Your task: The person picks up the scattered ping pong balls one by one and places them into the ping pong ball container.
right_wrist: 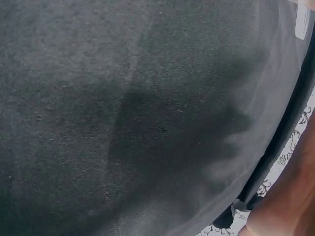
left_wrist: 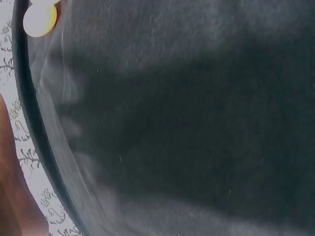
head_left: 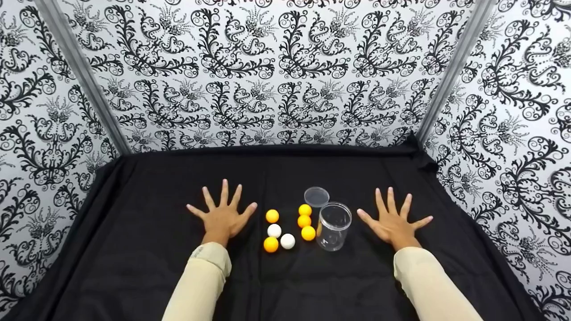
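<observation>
Balls [head_left: 287, 227] and jar [head_left: 333, 226] lie between both hands' spread fingers [head_left: 223, 192]

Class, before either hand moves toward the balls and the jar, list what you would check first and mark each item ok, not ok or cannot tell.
1. Left hand flat on the cloth, holding nothing: ok.
2. Right hand flat, holding nothing: ok.
3. Clear jar upright, mouth open: ok.
4. Lid off, lying behind the jar: ok.
5. Balls between the hands, five orange and two white: ok.
6. Jar empty: cannot tell.
</observation>
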A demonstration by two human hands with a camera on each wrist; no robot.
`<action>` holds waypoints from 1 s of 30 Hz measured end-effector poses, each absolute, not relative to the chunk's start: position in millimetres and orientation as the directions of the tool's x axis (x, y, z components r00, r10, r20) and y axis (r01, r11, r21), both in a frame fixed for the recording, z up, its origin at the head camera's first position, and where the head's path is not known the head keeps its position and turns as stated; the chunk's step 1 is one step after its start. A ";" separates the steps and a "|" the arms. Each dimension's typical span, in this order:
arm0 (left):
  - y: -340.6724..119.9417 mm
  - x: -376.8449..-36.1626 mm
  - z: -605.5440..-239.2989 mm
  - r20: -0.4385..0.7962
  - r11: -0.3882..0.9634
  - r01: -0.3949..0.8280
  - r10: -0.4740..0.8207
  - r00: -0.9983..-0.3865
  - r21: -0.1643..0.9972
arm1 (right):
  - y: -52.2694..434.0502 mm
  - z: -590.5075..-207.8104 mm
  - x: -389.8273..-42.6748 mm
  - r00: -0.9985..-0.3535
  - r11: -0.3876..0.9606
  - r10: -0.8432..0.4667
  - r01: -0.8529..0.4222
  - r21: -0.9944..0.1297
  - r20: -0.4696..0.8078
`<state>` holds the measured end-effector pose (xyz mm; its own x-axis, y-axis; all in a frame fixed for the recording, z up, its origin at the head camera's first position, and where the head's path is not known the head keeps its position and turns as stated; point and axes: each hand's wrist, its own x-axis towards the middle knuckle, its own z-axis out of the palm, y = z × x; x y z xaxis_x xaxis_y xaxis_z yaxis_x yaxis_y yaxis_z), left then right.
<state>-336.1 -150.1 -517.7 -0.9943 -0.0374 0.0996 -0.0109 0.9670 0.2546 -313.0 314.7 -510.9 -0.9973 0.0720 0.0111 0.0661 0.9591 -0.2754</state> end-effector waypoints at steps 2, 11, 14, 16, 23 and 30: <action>-142.5 -336.0 -518.3 0.115 0.966 0.020 -0.010 -0.993 0.258 | 315.4 -511.0 -313.7 -0.998 0.955 0.070 0.066 -0.288 0.004; -63.8 -319.6 -522.6 0.396 0.839 0.410 0.262 -0.880 0.357 | 308.4 -515.2 -308.4 -0.982 0.856 0.005 -0.095 -0.508 0.191; -29.8 -305.5 -520.4 0.427 0.657 0.539 0.344 -0.836 0.527 | 298.9 -518.5 -302.5 -0.942 0.719 -0.087 -0.284 -0.634 0.323; -9.7 -298.0 -518.8 0.437 0.531 0.578 0.378 -0.816 0.620 | 289.9 -520.9 -298.4 -0.912 0.621 -0.170 -0.394 -0.677 0.375; 25.0 -287.5 -518.1 0.410 0.356 0.541 0.382 -0.828 0.762 | 260.8 -528.5 -287.4 -0.874 0.575 -0.278 -0.483 -0.660 0.398; 21.8 -268.3 -509.1 0.376 0.327 0.502 0.379 -0.846 0.801 | 253.9 -524.7 -267.6 -0.878 0.542 -0.249 -0.476 -0.692 0.409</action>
